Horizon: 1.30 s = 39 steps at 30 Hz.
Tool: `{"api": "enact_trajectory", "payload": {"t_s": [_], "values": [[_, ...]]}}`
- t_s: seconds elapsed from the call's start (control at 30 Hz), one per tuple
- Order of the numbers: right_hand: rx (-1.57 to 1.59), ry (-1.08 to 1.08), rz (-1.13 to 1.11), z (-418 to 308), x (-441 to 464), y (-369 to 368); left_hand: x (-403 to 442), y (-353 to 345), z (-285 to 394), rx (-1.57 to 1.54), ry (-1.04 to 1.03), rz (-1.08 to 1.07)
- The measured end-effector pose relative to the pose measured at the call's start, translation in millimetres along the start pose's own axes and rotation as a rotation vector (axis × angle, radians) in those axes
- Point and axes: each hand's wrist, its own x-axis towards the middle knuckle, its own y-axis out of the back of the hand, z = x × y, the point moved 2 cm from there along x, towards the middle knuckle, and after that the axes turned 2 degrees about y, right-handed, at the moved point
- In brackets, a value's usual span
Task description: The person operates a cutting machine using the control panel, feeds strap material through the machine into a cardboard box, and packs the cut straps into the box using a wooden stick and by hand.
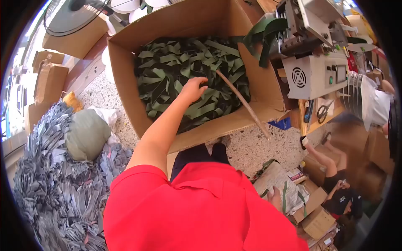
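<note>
My left hand point(194, 89) reaches over a large open cardboard box point(260, 79), its fingers apart and curved, with nothing seen in them. Beneath it lies a heap of green strap pieces point(197, 58). A wooden stick point(243, 100) leans out of the box over its near right edge, to the right of my left hand and apart from it. My right hand point(275, 198) hangs low at my right side, beside a pale cloth bag point(274, 182) with green straps; most of its fingers are hidden.
A machine point(316, 75) with green strap stands at the right, above scissors point(323, 112) on a wooden table. Grey fabric strips point(67, 184) and a green sack point(88, 134) are at the left. A fan point(75, 12) stands upper left. Another person point(339, 196) sits lower right.
</note>
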Motion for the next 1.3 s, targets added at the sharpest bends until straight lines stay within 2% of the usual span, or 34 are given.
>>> {"api": "enact_trajectory", "payload": {"t_s": [0.03, 0.07, 0.13, 0.17, 0.2, 0.3, 0.37, 0.43, 0.5, 0.57, 0.63, 0.7, 0.83, 1.0, 1.03, 1.07, 1.1, 1.13, 1.2, 1.3], "values": [[0.096, 0.084, -0.043, -56, 15, 5, 27, -8, -1, 0.091, -0.036, 0.038], [0.111, 0.059, -0.114, -83, 28, -5, 55, -16, -5, 0.180, -0.073, 0.076], [0.139, 0.196, -0.147, -134, 36, -18, 118, -39, -30, 0.312, -0.039, 0.104], [0.065, 0.200, -0.159, -144, 42, -29, 160, -73, -42, 0.350, -0.029, 0.101], [0.014, 0.223, -0.178, -146, 33, -39, 181, -88, -50, 0.387, -0.019, 0.090], [0.164, -0.204, -0.269, -146, 16, -49, 225, -111, -69, 0.501, 0.024, 0.019], [0.049, -0.163, -0.240, -104, -15, -72, 248, -113, -70, 0.539, 0.069, -0.083], [0.023, -0.164, -0.188, -93, -18, -77, 266, -123, -81, 0.577, 0.082, -0.174], [0.091, -0.196, -0.131, -112, -5, -61, 273, -131, -90, 0.410, 0.111, -0.071], [-0.007, -0.018, 0.089, -113, 27, -37, 267, -131, -96, 0.168, 0.118, 0.099], [0.157, -0.230, 0.209, -151, 67, 6, 245, -107, -78, -0.076, -0.027, 0.243], [0.124, -0.099, 0.378, -185, 98, 40, 198, -68, -56, -0.313, -0.202, 0.359], [0.273, 0.341, 0.395, -286, 138, 80, 80, 43, 4, -0.629, -0.339, 0.451], [0.300, 0.857, 0.250, -415, 156, 90, -34, 181, 50, -0.612, -0.469, 0.648], [0.340, 0.960, 0.236, -434, 157, 92, -47, 200, 50, -0.784, -0.521, 0.727], [0.344, 1.033, 0.250, -452, 157, 96, -66, 225, 60, -0.731, -0.549, 0.741], [0.348, 1.102, 0.265, -466, 153, 101, -89, 245, 83, -0.895, -0.641, 0.690], [0.359, 1.149, 0.303, -475, 150, 107, -105, 269, 97, -0.712, -0.697, 0.846], [0.376, 1.223, 0.404, -488, 144, 119, -141, 312, 108, -0.579, -0.794, 0.918], [0.468, 1.168, 0.399, -484, 131, 133, -185, 354, 122, -0.507, -0.815, 1.010]]}}
